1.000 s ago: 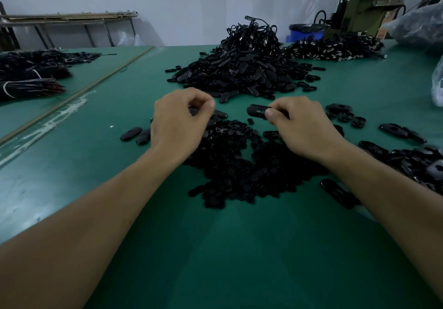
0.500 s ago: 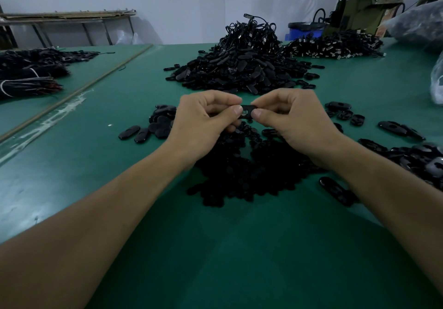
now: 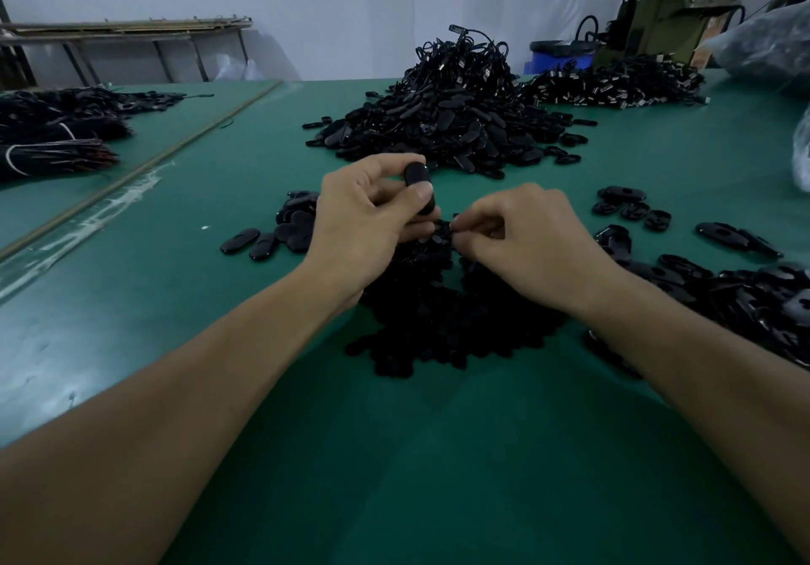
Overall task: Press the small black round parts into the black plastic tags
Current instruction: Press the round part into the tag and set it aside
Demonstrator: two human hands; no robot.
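Green table (image 3: 394, 455), near edge to far edge, directions taken from the hands:

1. 6 o'clock: the pile of small round parts (image 3: 438, 315) lies on the mat just below both hands. It is large, so much insertion work appears to be left.
2. Centre: the hands are close together but not joined. The left hand (image 3: 364, 222) grips one black tag (image 3: 416, 176) between thumb and fingers, raised above the pile. The right hand (image 3: 530, 240) has curled fingers pinched at the pile's top edge. Whether a round part sits between them cannot be told.
3. 9 o'clock: a small group of tags (image 3: 263, 242), probably finished.
4. 3 o'clock: loose tags (image 3: 745, 297), open holes visible on some.
5. 12 o'clock: a large tag heap (image 3: 451, 117), status indeterminate.

Assessment: early in the batch, with the held tag likely awaiting its part.
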